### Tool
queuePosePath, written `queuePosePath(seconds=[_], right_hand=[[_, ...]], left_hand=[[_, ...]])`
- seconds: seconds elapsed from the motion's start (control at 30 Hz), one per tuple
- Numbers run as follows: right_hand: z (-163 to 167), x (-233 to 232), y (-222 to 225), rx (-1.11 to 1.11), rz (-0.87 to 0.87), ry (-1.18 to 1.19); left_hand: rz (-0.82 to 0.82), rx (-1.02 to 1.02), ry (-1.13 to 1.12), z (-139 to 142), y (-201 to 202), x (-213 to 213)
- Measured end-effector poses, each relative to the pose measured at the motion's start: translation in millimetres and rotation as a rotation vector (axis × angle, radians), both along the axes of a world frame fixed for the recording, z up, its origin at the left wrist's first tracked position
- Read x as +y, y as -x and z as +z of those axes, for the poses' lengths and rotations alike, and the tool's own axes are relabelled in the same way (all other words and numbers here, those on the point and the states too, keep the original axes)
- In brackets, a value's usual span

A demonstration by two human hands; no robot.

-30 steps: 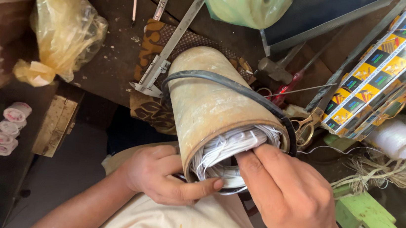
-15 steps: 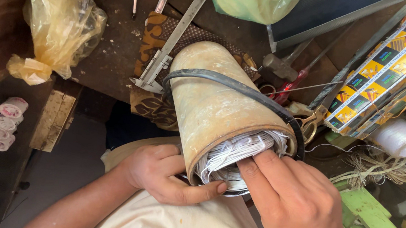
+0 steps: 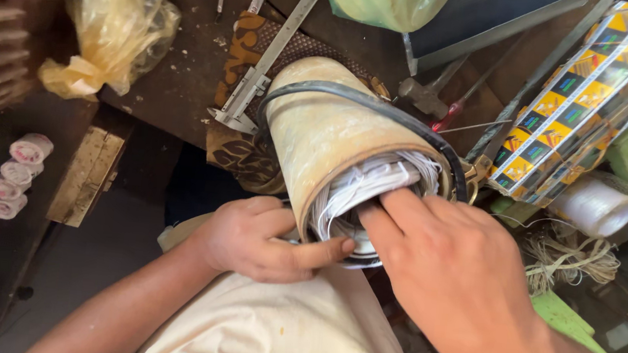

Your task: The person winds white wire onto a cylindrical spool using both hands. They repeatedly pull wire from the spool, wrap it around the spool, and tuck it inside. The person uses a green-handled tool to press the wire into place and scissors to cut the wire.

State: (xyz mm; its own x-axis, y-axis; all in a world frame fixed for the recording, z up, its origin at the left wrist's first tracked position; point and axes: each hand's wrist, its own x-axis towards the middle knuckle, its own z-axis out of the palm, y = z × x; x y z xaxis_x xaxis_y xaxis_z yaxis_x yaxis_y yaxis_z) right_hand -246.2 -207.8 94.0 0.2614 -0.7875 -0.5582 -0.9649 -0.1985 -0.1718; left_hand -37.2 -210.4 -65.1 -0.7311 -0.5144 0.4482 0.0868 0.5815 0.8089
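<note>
Cylinder [image 3: 333, 136], cream and banded by a black cable [image 3: 382, 110], lay where it had been half a second before, long axis running from 11 o'clock to 5 o'clock, open mouth toward the person. Both hands had barely shifted: the left hand [image 3: 262, 239] clasped the rim (thumb across it), while the right hand [image 3: 448, 262] pressed fingertips together into the white windings [image 3: 375, 182].
</note>
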Motion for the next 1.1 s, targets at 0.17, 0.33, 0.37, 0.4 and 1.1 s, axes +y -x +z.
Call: queuePosePath(seconds=[0.17,0.33,0.37,0.4,1.1], right_hand=[[-2,-1,-7,0.058,0.072,0.021],[-14,2,-16,0.153,0.167,-0.032],[-17,4,-18,0.192,0.185,-0.079],[-19,5,-19,0.23,0.204,-0.127],[-41,23,-12,0.118,0.258,0.07]], left_hand=[[0.05,0.018,0.075,1,-4,6],[0.026,0.073,0.238,-3,-3,11],[0.03,0.097,0.268,-2,-3,12],[0.029,0.092,0.275,-1,-3,13],[0.073,-0.07,0.183,46,-11,38]])
